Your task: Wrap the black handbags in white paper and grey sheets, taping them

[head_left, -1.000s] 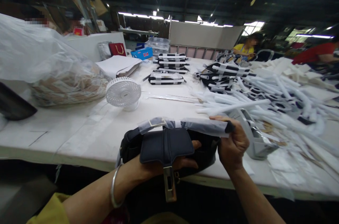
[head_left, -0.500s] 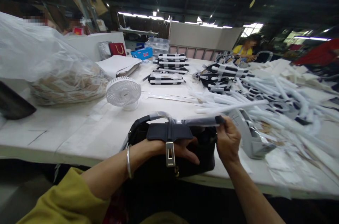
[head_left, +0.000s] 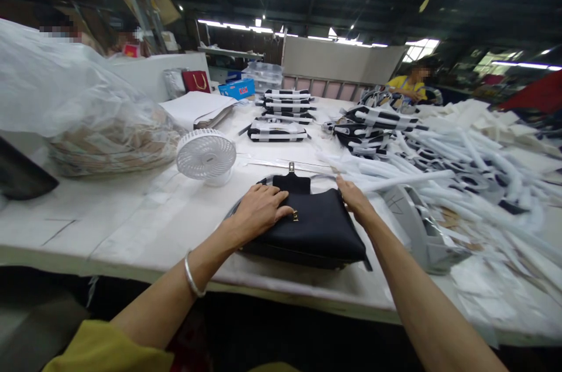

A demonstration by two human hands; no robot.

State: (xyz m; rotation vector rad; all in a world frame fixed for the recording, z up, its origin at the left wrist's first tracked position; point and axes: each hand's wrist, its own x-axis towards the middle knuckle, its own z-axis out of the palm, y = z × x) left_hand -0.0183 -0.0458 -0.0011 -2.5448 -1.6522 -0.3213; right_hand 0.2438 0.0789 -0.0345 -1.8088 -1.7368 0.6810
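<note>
A black handbag (head_left: 314, 228) lies on its back on the table in front of me. Its flap (head_left: 291, 185) is folded away at the far side, with a gold clasp plate (head_left: 291, 167) at the tip. A gold turn-lock (head_left: 295, 215) shows on the bag's front. My left hand (head_left: 262, 211) rests on the bag's left part, fingers stretched out and thumb close to the lock. At the far right corner, my right hand (head_left: 355, 199) grips the bag's edge, some of its fingers hidden. Part of the wrapped handle shows behind the bag.
A white fan (head_left: 205, 155) stands left of the bag, beside a large plastic sack (head_left: 109, 126). Wrapped black bags (head_left: 278, 132) are stacked farther back. White wrapped handles (head_left: 439, 155) pile up at right, behind a grey holder (head_left: 410, 225). A person in yellow (head_left: 408, 86) sits beyond.
The handbag has gone from upright to lying down, its flap now pointing away from me. My left hand has come out from under the flap onto the front; my right hand has let go of the handle end.
</note>
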